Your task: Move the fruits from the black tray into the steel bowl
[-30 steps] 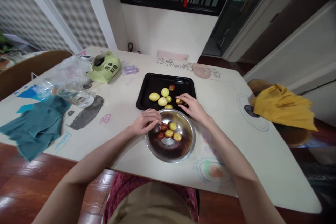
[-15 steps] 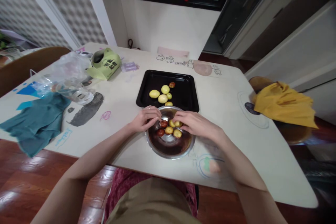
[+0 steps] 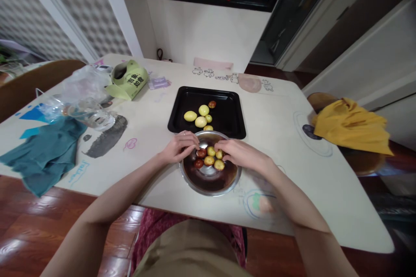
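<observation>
The right hand (image 3: 240,151) had come from the black tray (image 3: 229,111), at twelve o'clock beyond the metal bowl (image 3: 209,185), to the bowl's two o'clock, raising the count inside to six, so that transfer looked nearly done. Its thumb and fingers straddled a yellow fruit (image 3: 219,154); whether they pinched it I couldn't tell. The left hand (image 3: 180,146) lay at ten o'clock near a red fruit (image 3: 201,153), its grip likewise unclear

Single head cam above table (image 3: 325,207), fwd & down twd hands (image 3: 242,154).
</observation>
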The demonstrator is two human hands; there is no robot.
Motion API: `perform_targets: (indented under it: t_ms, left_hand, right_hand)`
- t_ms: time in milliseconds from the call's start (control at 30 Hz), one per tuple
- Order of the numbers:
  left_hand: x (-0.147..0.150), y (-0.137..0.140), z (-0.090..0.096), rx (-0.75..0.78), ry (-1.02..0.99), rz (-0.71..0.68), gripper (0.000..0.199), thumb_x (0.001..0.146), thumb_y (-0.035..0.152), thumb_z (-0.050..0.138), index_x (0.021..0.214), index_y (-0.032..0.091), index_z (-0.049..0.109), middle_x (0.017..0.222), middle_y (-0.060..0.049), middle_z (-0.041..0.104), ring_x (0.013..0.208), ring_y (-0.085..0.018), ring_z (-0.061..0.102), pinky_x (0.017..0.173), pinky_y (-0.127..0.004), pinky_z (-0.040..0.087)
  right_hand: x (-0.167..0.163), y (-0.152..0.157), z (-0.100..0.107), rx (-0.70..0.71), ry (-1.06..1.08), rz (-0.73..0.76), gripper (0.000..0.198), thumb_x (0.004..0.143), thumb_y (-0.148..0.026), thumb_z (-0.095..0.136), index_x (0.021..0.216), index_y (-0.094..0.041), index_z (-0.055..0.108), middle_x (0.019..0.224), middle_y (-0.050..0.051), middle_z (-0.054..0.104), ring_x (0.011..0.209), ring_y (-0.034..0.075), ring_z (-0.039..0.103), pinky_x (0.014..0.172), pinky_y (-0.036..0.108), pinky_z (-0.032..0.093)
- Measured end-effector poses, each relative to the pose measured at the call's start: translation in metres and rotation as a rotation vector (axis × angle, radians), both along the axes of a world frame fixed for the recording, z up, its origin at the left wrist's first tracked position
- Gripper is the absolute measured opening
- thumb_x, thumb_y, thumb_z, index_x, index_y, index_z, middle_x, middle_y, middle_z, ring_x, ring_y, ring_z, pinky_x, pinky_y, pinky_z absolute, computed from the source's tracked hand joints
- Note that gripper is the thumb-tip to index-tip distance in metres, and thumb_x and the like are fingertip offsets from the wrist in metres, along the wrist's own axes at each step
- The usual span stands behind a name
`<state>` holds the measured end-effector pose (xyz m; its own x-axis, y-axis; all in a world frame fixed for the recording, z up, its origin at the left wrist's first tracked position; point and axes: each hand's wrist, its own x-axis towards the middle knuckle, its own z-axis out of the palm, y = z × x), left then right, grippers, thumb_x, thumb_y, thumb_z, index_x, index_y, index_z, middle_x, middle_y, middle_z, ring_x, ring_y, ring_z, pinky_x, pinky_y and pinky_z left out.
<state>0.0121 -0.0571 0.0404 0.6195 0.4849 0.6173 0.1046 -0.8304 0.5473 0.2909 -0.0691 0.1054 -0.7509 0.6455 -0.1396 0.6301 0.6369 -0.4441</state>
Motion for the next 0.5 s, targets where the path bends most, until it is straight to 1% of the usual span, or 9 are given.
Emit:
perform_targets:
  t_ms: [133,267,367,433,500]
  left_hand:
    - [0.000,0.000,0.000,0.009,0.004,0.000,0.033,0.109,0.028,0.046,0.098,0.017,0.075,0.093,-0.011,0.079,0.097,-0.024,0.074,0.092,-0.041,0.053]
    - [0.000,0.000,0.000,0.006,-0.003,0.001,0.033,0.110,0.029,0.046,0.098,0.018,0.075,0.093,-0.011,0.079,0.097,-0.024,0.074,0.092,-0.041,0.054]
    - [0.001,0.000,0.000,0.010,-0.012,0.002,0.033,0.109,0.030,0.046,0.098,0.018,0.075,0.093,-0.011,0.079,0.096,-0.024,0.074,0.091,-0.040,0.054]
    - [0.001,0.000,0.000,0.015,-0.009,0.006,0.033,0.109,0.029,0.046,0.098,0.017,0.075,0.093,-0.011,0.079,0.096,-0.024,0.074,0.090,-0.040,0.053]
    - [0.001,0.000,0.000,0.015,-0.007,0.010,0.033,0.109,0.029,0.046,0.099,0.017,0.076,0.093,-0.011,0.079,0.096,-0.024,0.074,0.090,-0.040,0.053]
  right_hand:
    - [-0.001,0.000,0.000,-0.026,-0.023,0.004,0.026,0.082,0.002,0.072,0.097,-0.019,0.068,0.097,0.003,0.073,0.086,0.019,0.069,0.071,0.028,0.042]
    - [0.002,0.004,0.002,-0.007,0.035,0.019,0.023,0.087,-0.005,0.072,0.103,-0.021,0.071,0.105,0.004,0.075,0.094,0.022,0.071,0.079,0.030,0.050]
    - [0.006,0.012,0.000,0.077,0.171,0.015,0.016,0.099,-0.017,0.064,0.111,-0.023,0.072,0.112,0.007,0.075,0.102,0.024,0.072,0.089,0.035,0.055]
    - [0.010,0.022,-0.004,0.164,0.269,-0.020,0.020,0.105,-0.024,0.055,0.117,-0.023,0.072,0.118,0.009,0.074,0.109,0.026,0.070,0.097,0.041,0.057]
    - [0.014,0.034,-0.013,0.248,0.330,-0.076,0.026,0.107,-0.025,0.050,0.122,-0.025,0.072,0.124,0.010,0.073,0.116,0.028,0.068,0.103,0.046,0.056]
